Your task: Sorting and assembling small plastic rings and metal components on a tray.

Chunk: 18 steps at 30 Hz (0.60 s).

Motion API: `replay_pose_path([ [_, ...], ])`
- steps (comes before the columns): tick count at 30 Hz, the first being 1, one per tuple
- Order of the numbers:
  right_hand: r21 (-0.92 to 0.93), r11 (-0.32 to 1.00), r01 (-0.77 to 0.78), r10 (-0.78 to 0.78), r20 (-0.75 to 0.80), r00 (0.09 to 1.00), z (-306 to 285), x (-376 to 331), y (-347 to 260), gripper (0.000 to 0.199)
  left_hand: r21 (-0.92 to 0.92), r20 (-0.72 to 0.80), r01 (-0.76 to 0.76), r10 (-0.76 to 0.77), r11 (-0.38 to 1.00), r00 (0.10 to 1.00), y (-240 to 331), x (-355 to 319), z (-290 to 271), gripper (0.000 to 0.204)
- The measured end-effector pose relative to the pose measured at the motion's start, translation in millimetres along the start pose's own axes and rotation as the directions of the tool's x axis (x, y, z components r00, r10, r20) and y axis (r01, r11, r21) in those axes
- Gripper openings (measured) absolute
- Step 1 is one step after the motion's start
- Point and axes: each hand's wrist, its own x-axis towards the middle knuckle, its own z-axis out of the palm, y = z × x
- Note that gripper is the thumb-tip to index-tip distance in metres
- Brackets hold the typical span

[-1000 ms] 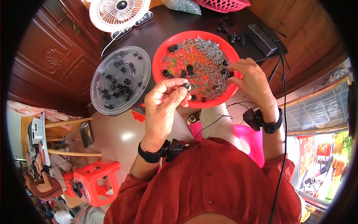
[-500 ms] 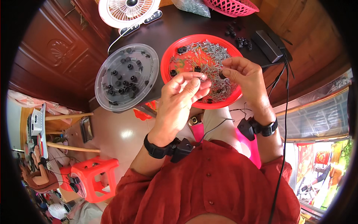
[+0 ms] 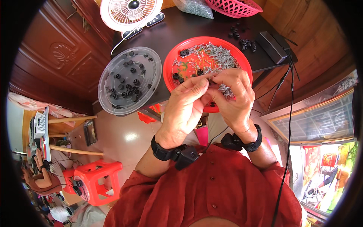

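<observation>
My left hand (image 3: 185,106) and my right hand (image 3: 237,100) meet over the near part of a red round tray (image 3: 169,56). Both are closed in a pinch, thumbs against forefingers. A small dark piece (image 3: 210,79) shows at the touching fingertips, mostly covered by them. Whatever else my left fingers hold is hidden. The tray carries a heap of thin silver screw-like pieces (image 3: 221,56) and a few black round caps (image 3: 176,76). More black caps (image 3: 136,81) lie spread on a clear round plastic lid-like tray (image 3: 107,68) to the left.
On the dark table (image 3: 177,26) stand a white fan (image 3: 132,11), a bag of silver pieces (image 3: 194,8), a pink basket (image 3: 234,8) and a black box (image 3: 271,47) with cables. Loose black parts (image 3: 247,44) lie beside the box. A red stool (image 3: 99,181) and another person (image 3: 41,178) are at left.
My right hand has moved left and nearer to me, bringing its fingertips against those of my left hand. The black cap it held before is now mostly hidden between the fingers.
</observation>
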Motion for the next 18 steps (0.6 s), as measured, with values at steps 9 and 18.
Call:
replay_pose_path([
  [9, -0.188, 0.943, 0.276, -0.289, -0.044, 0.956, 3, -2, 5, 0.031, -0.003, 0.028, -0.04, 0.04, 0.999, 0.999, -2, -2, 13, 0.019],
  [18, -0.083, 0.974, 0.212, -0.221, -0.128, 0.967, 2, -4, 4, 0.03, 0.053, -0.057, -0.053, 0.056, 0.997, 0.997, -3, -1, 10, 0.019],
])
